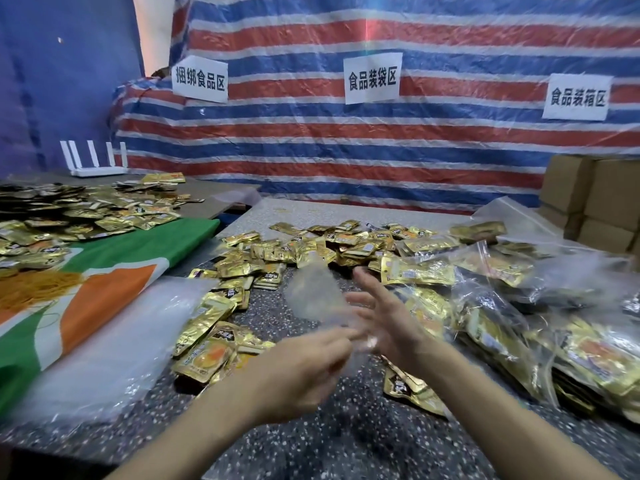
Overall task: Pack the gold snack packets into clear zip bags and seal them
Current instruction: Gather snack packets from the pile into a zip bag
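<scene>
Left hand (304, 370) pinches clear zip bag (313, 292), right hand (386, 322) spread wide against it, below sign 食品装袋区 (372, 77).

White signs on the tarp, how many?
3. Left sign near the left edge of the tarp, middle sign at centre, right sign above the cardboard boxes. More could lie outside the frame.

Bare speckled table (346, 427) bottom centre gives open passage. Loose gold packets (311, 247) block mid-frame, filled bags (519, 323) crowd the right, clear bag stack (114, 341) lower left, cardboard boxes (595, 199) far right.
</scene>
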Demonstrator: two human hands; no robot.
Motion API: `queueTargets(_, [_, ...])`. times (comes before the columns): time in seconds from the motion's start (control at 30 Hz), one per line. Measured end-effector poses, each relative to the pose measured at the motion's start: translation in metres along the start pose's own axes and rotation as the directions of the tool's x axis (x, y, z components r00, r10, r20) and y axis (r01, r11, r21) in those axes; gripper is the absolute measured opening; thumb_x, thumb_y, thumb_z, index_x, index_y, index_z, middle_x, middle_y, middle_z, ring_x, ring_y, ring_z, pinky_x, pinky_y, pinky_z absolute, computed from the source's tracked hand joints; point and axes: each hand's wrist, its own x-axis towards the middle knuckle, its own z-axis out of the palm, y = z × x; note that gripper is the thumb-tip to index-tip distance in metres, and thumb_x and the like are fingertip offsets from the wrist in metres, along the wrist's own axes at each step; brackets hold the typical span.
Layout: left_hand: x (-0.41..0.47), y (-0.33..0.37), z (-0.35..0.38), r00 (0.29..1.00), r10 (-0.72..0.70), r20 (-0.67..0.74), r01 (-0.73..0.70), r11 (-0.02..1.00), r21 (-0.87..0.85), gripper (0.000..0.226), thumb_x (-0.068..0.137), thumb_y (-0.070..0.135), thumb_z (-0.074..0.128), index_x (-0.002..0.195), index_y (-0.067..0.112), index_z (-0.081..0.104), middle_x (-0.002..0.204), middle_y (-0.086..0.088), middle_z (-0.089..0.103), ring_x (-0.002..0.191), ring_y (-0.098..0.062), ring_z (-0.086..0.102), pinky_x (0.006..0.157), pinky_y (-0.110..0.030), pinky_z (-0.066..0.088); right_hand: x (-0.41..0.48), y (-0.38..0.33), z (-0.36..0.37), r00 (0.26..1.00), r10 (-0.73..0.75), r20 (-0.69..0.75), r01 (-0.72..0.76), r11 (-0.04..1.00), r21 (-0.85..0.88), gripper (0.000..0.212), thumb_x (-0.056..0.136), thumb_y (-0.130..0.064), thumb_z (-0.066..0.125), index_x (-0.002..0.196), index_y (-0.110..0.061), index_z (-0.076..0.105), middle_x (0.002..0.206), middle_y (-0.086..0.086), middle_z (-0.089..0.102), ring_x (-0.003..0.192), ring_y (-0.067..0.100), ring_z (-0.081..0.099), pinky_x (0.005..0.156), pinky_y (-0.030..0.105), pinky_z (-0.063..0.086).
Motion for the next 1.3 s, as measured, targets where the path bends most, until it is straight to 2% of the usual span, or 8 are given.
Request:
queueTargets(0.13, [0.005,0.004,0.014,0.981,0.037,0.191,-0.054,0.995,0.088,0.010,0.094,0.018,0.054,0.088,0.018,0.046,0.112,-0.002,0.061,0.105,-0.019,0.054,0.096,-0.034,0.044,-0.011,-0.002,-0.006,0.996,-0.090,0.007,0.089,0.969,-0.232,0.031,0.083,-0.026,0.077,0.112,-0.016,0.073,0.114,0.005,0.074,0.109,0.027,0.069,0.100,0.050,0.053])
queueTargets(0.27, [0.007,0.003,0.013,0.977,-0.030,0.209,0.046,0.997,-0.069,0.028,0.084,0.044,0.071,0.101,0.024,0.061,0.112,0.022,0.054,0.103,0.010,0.040,0.089,0.001,0.024,-0.027,-0.003,-0.007,0.981,-0.195,0.012,0.180,0.879,-0.441,0.037,0.078,0.011,0.072,0.108,-0.010,0.076,0.099,-0.001,0.078,0.094,0.010,0.073,0.082,0.024,0.058])
queueTargets(0.37, [0.009,0.005,0.007,0.962,-0.115,0.248,0.200,0.914,-0.352,0.038,0.079,0.056,0.073,0.104,0.028,0.067,0.119,0.036,0.054,0.118,0.014,0.045,0.096,-0.005,0.033,-0.035,-0.007,-0.007,0.954,-0.298,-0.022,0.253,0.846,-0.469,0.034,0.078,0.012,0.072,0.103,-0.010,0.078,0.094,-0.001,0.078,0.089,0.010,0.073,0.076,0.022,0.058])
queueTargets(0.53, [0.018,0.001,0.001,0.805,-0.551,0.217,0.482,0.395,-0.782,0.072,0.097,0.061,0.029,0.092,0.003,0.072,0.081,-0.003,0.075,0.072,-0.019,0.064,0.079,-0.029,0.055,-0.046,-0.015,-0.009,0.860,-0.497,-0.114,0.390,0.784,-0.483,0.037,0.078,0.011,0.075,0.087,-0.025,0.079,0.088,-0.009,0.078,0.082,0.010,0.073,0.073,0.022,0.058])
queueTargets(0.67, [0.012,-0.008,-0.004,0.679,-0.697,0.231,0.359,0.041,-0.932,0.060,0.088,0.047,0.057,0.106,-0.010,0.063,0.085,-0.016,0.069,0.063,-0.021,0.064,0.057,-0.031,0.053,-0.051,-0.014,-0.008,0.792,-0.597,-0.130,0.440,0.705,-0.557,0.034,0.082,0.005,0.075,0.085,-0.028,0.079,0.091,-0.015,0.077,0.081,0.012,0.072,0.077,0.028,0.060])
queueTargets(0.87, [0.014,-0.013,-0.002,0.622,-0.762,0.181,0.369,0.082,-0.926,0.026,0.080,0.026,0.074,0.083,0.001,0.075,0.073,-0.008,0.069,0.059,-0.016,0.057,0.052,-0.024,0.050,-0.052,-0.015,-0.004,0.819,-0.561,-0.120,0.296,0.593,-0.749,0.009,0.087,-0.030,0.076,0.095,-0.028,0.077,0.102,-0.017,0.072,0.099,-0.005,0.062,0.095,0.027,0.051])
queueTargets(1.0, [0.021,-0.009,-0.001,0.668,-0.731,0.139,0.360,0.154,-0.920,0.023,0.074,0.028,0.078,0.070,0.006,0.072,0.069,-0.011,0.069,0.053,-0.012,0.057,0.048,-0.021,0.048,-0.060,-0.018,0.009,0.855,-0.517,-0.040,0.301,0.557,-0.775,0.052,0.071,-0.080,0.061,0.093,-0.034,0.069,0.094,-0.019,0.069,0.091,-0.007,0.060,0.077,0.015,0.045])
queueTargets(1.3, [0.038,-0.016,-0.003,0.705,-0.691,0.160,0.378,0.174,-0.909,0.033,0.073,0.028,0.083,0.062,0.013,0.056,0.056,-0.003,0.056,0.046,-0.015,0.051,0.049,-0.023,0.044,-0.057,-0.028,-0.001,0.922,-0.356,-0.152,0.211,0.791,-0.574,0.012,0.084,-0.004,0.072,0.074,-0.009,0.071,0.068,0.008,0.071,0.052,0.009,0.062,0.050,0.021,0.050])
